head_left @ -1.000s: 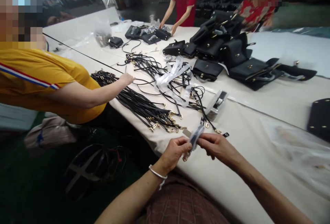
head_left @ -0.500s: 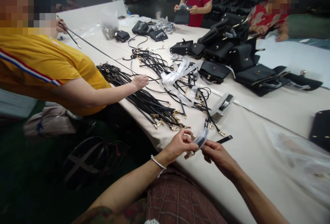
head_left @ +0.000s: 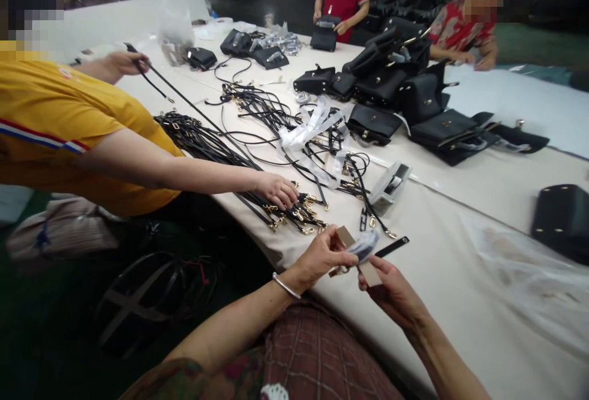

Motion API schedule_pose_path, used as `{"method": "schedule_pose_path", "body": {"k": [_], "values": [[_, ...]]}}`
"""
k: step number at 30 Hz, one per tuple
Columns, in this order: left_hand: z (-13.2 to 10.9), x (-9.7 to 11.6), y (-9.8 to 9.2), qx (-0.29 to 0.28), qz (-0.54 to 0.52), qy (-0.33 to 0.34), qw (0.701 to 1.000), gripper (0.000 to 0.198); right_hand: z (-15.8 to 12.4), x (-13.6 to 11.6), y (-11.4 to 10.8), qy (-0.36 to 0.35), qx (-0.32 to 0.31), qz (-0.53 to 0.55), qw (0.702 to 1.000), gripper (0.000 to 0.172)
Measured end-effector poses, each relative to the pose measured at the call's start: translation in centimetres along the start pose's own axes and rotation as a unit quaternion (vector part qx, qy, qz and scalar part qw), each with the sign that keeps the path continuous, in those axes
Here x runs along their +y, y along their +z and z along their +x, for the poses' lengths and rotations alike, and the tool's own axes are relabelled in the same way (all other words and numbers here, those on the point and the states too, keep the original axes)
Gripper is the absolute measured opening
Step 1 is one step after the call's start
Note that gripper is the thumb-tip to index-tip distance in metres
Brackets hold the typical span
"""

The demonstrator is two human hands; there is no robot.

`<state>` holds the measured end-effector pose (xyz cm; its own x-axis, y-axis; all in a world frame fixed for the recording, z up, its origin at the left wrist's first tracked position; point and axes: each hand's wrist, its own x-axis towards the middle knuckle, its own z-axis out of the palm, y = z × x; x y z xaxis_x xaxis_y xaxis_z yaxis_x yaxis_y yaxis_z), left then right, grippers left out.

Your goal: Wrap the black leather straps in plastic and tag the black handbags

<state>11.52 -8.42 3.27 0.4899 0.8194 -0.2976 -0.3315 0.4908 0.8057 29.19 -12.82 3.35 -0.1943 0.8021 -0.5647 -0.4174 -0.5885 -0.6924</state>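
Note:
Both my hands meet over the near edge of a long white table (head_left: 460,302). My left hand (head_left: 322,256), with a bangle on the wrist, pinches a small item wrapped in clear plastic (head_left: 365,245). My right hand (head_left: 391,289) is closed on the same wrapped item from below, with a brown card tag (head_left: 368,272) against its fingers. A short black strap piece (head_left: 391,246) lies just beyond them. A pile of black straps with gold clasps (head_left: 257,179) lies to the left.
A person in a yellow shirt reaches a hand (head_left: 276,190) onto the strap clasps and holds a strap end (head_left: 133,62) with the other. Black handbags (head_left: 396,87) are heaped at the far middle. Two more people work at the far side. A clear plastic sheet (head_left: 529,271) lies right.
The yellow-shirted person's hand slid along the straps toward me, onto the gold clasps. My hands shifted a little and the brown card tag now shows.

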Motion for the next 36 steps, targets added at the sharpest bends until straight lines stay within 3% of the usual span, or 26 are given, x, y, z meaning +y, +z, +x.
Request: {"method": "schedule_pose_path", "body": {"k": [5, 10, 15, 19, 26, 30, 33, 36], "values": [[0.2, 0.0, 0.3, -0.043, 0.045, 0.008, 0.998, 0.038, 0.0, 0.5, 0.9, -0.055, 0.064, -0.010, 0.996, 0.041], [0.4, -0.2, 0.7, 0.000, 0.140, 0.061, 0.988, 0.024, 0.4, 1.2, 1.5, -0.101, 0.122, -0.015, 0.987, 0.041], [-0.2, -0.5, 1.1, 0.033, 0.265, 0.097, 0.959, 0.012, 1.4, 2.2, 1.6, -0.140, 0.172, -0.020, 0.975, 0.043], [-0.3, 0.1, 0.6, 0.013, 0.296, 0.092, 0.950, 0.016, 1.6, 2.8, 1.2, -0.162, 0.202, -0.040, 0.965, 0.041], [0.2, 0.6, 0.3, 0.032, 0.199, 0.033, 0.979, 0.035, 1.3, 3.2, 0.4, -0.167, 0.177, -0.085, 0.966, 0.039], [0.3, 0.3, 0.8, 0.039, 0.175, 0.017, 0.984, 0.031, 1.1, 2.9, 0.4, -0.168, 0.165, -0.104, 0.966, 0.038], [0.4, 0.1, 1.2, 0.070, 0.201, 0.021, 0.977, 0.023, 0.7, 2.1, 0.2, -0.161, 0.166, -0.151, 0.961, 0.040], [0.2, -0.3, 1.5, 0.105, 0.283, 0.058, 0.951, 0.015, 0.1, 1.1, -0.5, -0.169, 0.141, -0.216, 0.951, 0.039]]}}
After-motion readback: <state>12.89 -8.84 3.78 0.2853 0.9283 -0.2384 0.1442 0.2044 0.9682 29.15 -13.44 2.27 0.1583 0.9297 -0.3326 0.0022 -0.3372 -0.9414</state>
